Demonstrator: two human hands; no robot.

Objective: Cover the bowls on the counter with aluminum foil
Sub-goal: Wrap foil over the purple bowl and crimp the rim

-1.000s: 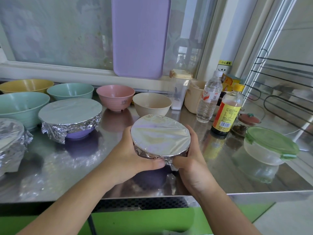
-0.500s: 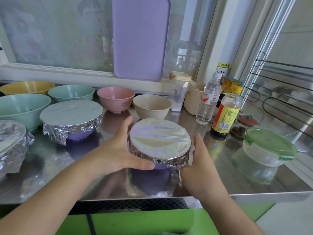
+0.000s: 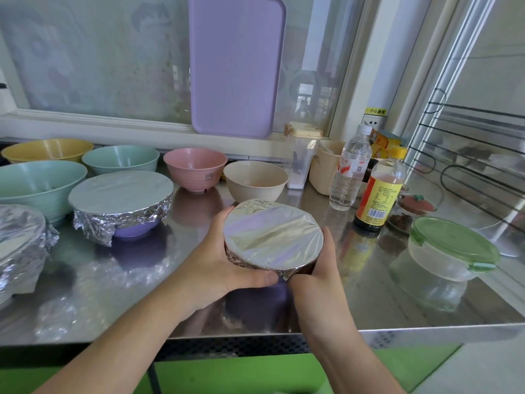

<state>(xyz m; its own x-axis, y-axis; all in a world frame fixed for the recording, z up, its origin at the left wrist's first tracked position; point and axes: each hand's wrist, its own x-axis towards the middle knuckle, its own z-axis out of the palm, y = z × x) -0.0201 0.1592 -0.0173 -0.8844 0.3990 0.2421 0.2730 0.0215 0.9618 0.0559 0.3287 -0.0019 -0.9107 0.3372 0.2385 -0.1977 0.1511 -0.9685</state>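
- Head view: your left hand (image 3: pixel 216 263) and right hand (image 3: pixel 318 268) each have their grip curled round the foil-covered bowl (image 3: pixel 273 238).
- Bowl sits at the steel surface (image 3: pixel 369 294) front edge, before the beige bowl (image 3: pixel 255 180).

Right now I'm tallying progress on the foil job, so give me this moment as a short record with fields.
in hand: foil-covered bowl, held between left hand and right hand
other covered bowls: purple bowl under foil; foil-wrapped bowl at left edge
uncovered bowls: large green, yellow, small green, pink, beige
surface: steel counter
nearby: green-lidded container
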